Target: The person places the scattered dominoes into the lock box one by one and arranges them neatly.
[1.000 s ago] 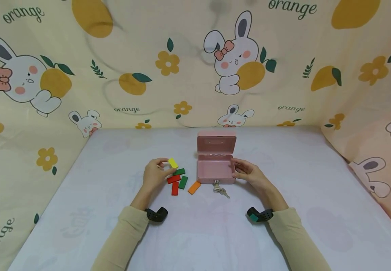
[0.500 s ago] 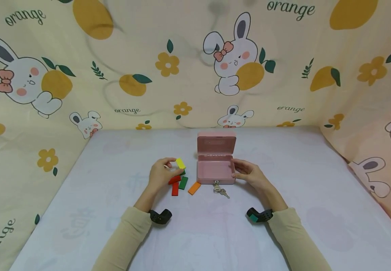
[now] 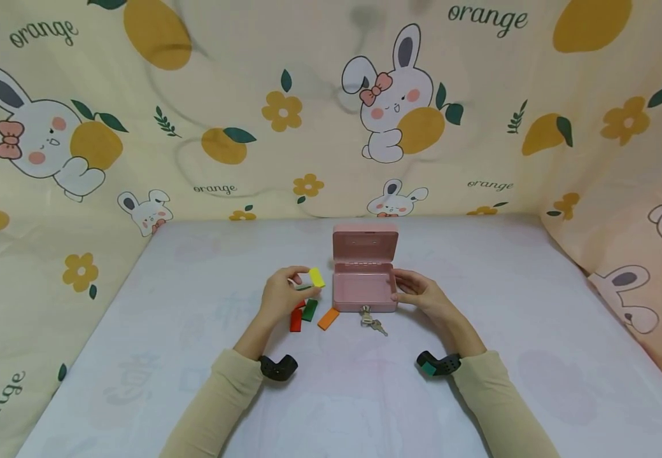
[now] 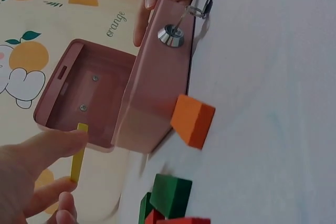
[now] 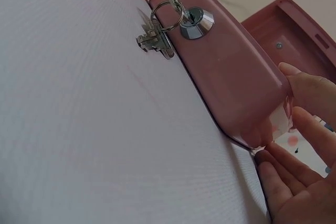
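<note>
My left hand point(image 3: 281, 296) pinches a flat yellow block point(image 3: 316, 277) between thumb and fingertips, raised just left of the pink cash box point(image 3: 363, 306). In the left wrist view the yellow block point(image 4: 77, 162) is seen edge-on, overlapping the raised lid point(image 4: 92, 85). The box's lid stands up at the back, and its tray holds nothing visible. At the box's right wall, my right hand point(image 3: 429, 298) grips the side, its thumb near the front corner. Keys point(image 5: 157, 39) hang from the lock point(image 5: 197, 23) on the front face.
Left of the box, an orange block point(image 3: 328, 318) lies by its front corner. Green blocks point(image 3: 310, 310) and red blocks point(image 3: 296, 320) lie in a loose cluster, partly hidden under my left hand. A printed cloth backdrop point(image 3: 319, 152) rises behind the white table point(image 3: 354, 407).
My left hand has carried the yellow block rightward, from above the cluster of blocks to beside the box. My right hand has stayed at the box's right side.
</note>
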